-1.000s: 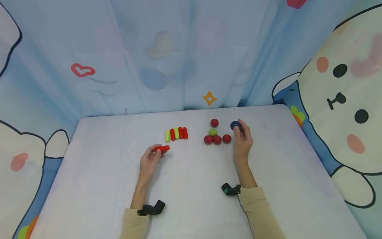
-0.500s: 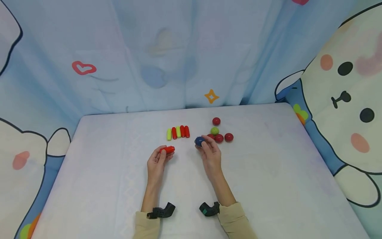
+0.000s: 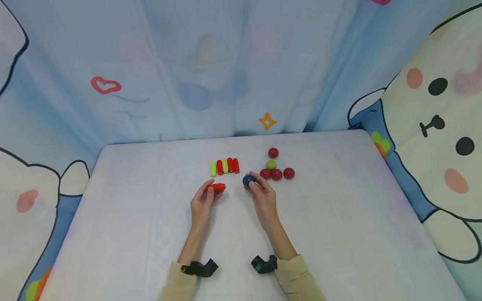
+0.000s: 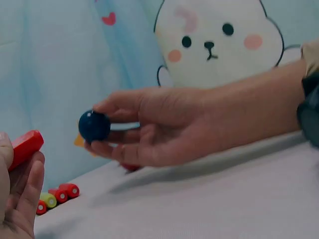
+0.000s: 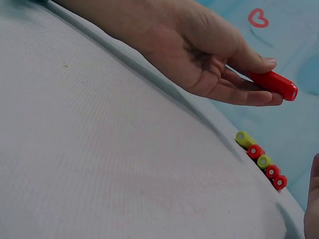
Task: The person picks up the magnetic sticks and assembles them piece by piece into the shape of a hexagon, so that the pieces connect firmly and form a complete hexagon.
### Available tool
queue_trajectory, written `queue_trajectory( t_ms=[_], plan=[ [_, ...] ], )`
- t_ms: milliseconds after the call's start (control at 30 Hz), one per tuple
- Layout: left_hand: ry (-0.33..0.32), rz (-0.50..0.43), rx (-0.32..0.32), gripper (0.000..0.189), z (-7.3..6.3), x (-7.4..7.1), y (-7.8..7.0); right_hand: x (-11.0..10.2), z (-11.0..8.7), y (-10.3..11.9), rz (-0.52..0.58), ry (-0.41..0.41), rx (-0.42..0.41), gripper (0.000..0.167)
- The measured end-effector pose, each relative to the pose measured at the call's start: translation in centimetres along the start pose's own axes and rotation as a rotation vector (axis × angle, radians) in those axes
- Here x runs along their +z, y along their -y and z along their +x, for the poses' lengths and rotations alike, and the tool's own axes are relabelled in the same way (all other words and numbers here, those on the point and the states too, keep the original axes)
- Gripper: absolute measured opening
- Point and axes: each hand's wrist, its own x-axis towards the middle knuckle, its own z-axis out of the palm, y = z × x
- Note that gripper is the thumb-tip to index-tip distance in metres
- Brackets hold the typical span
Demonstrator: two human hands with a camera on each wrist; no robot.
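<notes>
Between thumb and fingers, my left hand [image 3: 201,209] pinches a short red cylinder [image 3: 218,187] with a pale round spot on its end, which points right. Just to the right, my right hand [image 3: 265,204] holds a glossy blue ball [image 3: 248,180] in its fingertips. The left wrist view shows the blue ball [image 4: 94,126] raised over the table, with thumb and fingers around its right side. The right wrist view shows the red cylinder [image 5: 277,85] jutting past the left fingertips. A small gap separates the two held things.
Beyond the hands, a row of red and yellow-green cylinders [image 3: 224,166] lies side by side on the white table [image 3: 150,209]. Right of it sit several red balls [image 3: 288,173] and one green ball [image 3: 271,165]. A blue curtain [image 3: 169,83] hangs behind the table.
My right hand has carried the blue ball left and nearer, from beside the red balls to beside the left hand. My left hand has shifted slightly right with the red cylinder.
</notes>
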Motion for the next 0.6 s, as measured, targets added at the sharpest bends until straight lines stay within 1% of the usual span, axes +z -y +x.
queue_trajectory(
  t_ms=[100, 167, 233, 367, 500, 600],
  plan=[
    [0.005, 0.016, -0.003, 0.044, -0.03, 0.50, -0.05, -0.20, -0.03, 0.20, -0.058, 0.003, 0.008, 0.043],
    [-0.005, 0.028, 0.002, 0.043, -0.15, 0.21, -0.10, 0.10, -0.06, 0.00, -0.097, 0.014, 0.015, 0.043],
    [0.006, 0.024, 0.005, 0.042, -0.16, 0.05, -0.10, 0.28, -0.15, -0.08, -0.128, 0.015, 0.012, 0.043],
    [0.053, 0.016, 0.011, 0.041, -0.11, 0.08, 0.01, 0.37, -0.40, -0.03, -0.145, 0.023, 0.006, 0.037],
    [0.042, 0.018, 0.020, 0.038, -0.09, 0.12, 0.02, 0.45, -0.51, 0.06, -0.147, 0.069, 0.014, 0.037],
    [0.037, 0.008, 0.025, 0.037, -0.03, 0.08, 0.03, 0.54, -0.47, 0.05, -0.160, 0.086, 0.030, 0.038]
  ],
)
